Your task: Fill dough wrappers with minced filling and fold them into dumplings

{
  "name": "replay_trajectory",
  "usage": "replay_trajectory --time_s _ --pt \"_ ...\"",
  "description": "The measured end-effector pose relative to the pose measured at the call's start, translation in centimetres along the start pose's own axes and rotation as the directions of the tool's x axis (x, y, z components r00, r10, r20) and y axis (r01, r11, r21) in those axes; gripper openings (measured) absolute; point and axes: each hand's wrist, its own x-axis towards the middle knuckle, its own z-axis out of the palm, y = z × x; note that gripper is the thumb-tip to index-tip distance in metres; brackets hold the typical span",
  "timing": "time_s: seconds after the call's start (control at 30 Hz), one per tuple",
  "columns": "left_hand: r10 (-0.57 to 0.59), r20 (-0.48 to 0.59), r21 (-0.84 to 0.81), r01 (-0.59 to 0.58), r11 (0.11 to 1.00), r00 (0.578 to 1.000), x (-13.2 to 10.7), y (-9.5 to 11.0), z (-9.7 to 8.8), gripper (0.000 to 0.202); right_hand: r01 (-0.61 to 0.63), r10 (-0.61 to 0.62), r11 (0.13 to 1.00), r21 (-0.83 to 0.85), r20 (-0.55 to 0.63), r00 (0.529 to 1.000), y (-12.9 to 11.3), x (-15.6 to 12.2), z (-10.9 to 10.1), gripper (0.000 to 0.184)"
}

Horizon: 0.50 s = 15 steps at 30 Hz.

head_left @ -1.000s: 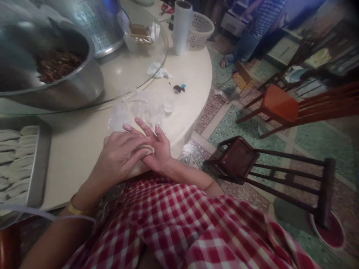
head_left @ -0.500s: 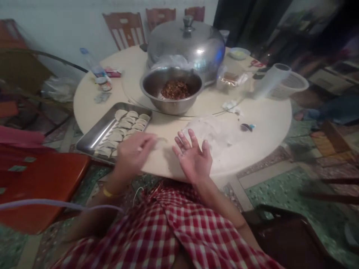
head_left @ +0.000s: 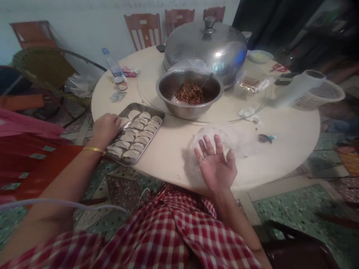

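Note:
My left hand [head_left: 106,128] reaches to the left edge of a metal tray [head_left: 127,160] filled with several folded dumplings [head_left: 140,133]. Its fingers are curled over the near-left rows; I cannot see what they hold. My right hand [head_left: 215,164] rests palm up and open at the table's near edge, fingers spread, on a clear plastic bag [head_left: 224,140]. A steel bowl [head_left: 189,91] of dark minced filling stands behind the tray with a spoon in it.
A round cream table [head_left: 291,130] carries a domed steel cover [head_left: 207,48], a white roll [head_left: 297,87], a white basket [head_left: 322,95], a water bottle [head_left: 111,63] and scraps. Wooden chairs [head_left: 143,28] stand behind; a red chair [head_left: 30,168] is at my left.
My left hand carried the folded dumpling from my right palm over to the tray. My right hand stayed open and empty. The view swung from the right side to the table's centre.

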Motion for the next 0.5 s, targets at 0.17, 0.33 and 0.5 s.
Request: replay_trajectory --time_s 0.17,0.33,0.5 --pt "0.043 0.048 -0.007 -0.043 0.999 0.998 0.3 0.3 0.7 0.041 0.013 -0.012 1.0 0.016 -0.026 1.0 -0.5 0.1 -0.2 0.043" --pt "0.022 0.067 -0.008 -0.021 1.0 0.998 0.5 0.2 1.3 0.036 0.018 -0.017 1.0 0.013 -0.028 0.999 -0.5 0.2 -0.3 0.042" --pt "-0.027 0.079 -0.027 0.03 0.999 0.997 0.4 0.1 1.8 0.044 0.027 -0.027 1.0 0.01 -0.033 0.999 -0.5 0.1 -0.3 0.042"
